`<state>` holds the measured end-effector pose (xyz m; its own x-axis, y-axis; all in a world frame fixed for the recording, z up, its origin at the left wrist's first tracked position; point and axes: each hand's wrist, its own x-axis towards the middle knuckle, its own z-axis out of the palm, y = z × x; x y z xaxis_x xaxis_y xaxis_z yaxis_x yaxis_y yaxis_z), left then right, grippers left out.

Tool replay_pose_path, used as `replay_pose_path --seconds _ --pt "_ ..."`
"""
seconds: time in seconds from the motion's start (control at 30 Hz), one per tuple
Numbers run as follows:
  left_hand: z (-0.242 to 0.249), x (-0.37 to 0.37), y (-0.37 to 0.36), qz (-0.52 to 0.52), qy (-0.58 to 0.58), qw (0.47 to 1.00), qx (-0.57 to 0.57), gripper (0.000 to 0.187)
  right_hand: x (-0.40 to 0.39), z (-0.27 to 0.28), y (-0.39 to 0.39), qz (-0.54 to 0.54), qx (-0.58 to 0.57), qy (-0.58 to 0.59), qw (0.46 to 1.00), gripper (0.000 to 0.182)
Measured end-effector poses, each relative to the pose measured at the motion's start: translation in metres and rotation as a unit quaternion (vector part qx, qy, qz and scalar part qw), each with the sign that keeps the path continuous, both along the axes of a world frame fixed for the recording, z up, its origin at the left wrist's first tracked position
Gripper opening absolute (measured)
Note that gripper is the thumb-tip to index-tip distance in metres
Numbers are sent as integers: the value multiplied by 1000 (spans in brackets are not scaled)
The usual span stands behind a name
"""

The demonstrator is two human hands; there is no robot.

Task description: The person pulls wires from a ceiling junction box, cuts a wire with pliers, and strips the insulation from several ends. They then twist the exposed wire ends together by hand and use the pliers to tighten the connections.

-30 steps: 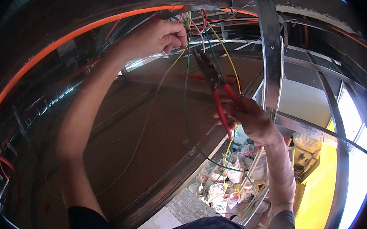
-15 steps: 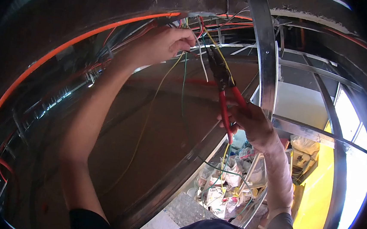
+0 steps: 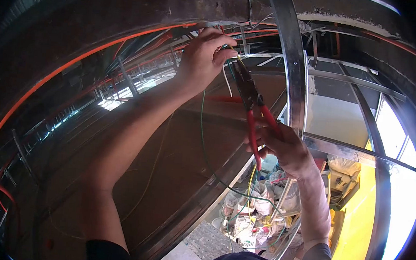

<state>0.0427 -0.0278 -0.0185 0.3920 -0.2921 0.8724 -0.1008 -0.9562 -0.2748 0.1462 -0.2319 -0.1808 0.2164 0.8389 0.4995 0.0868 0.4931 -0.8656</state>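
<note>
L hand (image 3: 205, 56) moved twd pliers (image 3: 246, 86) in R hand (image 3: 285, 147); bags (image 3: 262, 195) below.

Red-handled pliers (image 3: 247, 87) tilt, handles spread, near green and yellow wires (image 3: 201, 122).

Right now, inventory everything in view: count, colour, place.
Pliers: one, dark head, red handles, in right hand
Wires: several, green, yellow, white, by left hand and hanging lower
Conduit: several runs, orange, mostly upper left
Beam: one, dark brown, across top
Metal framing: several, silver-grey, mainly right
Bags: several, mostly whitish, heaped lower right
Panel: one, yellow, right
Left hand: one, bare, at wires
Right hand: one, bare, around handles
</note>
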Motion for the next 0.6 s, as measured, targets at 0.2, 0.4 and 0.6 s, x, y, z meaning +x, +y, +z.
replay_pose_path --seconds 0.2,0.4,0.6 --pt "12 -17 8 0 123 992 -3 22 -4 -2 -1 34 -33 20 999 40" --pt "24 -16 11 -14 127 986 110 36 -5 -4 2 42 -15 10 999 41" --pt "23 -41 -6 -28 151 988 -26 40 -3 -4 -5 20 -18 -3 1000 40"
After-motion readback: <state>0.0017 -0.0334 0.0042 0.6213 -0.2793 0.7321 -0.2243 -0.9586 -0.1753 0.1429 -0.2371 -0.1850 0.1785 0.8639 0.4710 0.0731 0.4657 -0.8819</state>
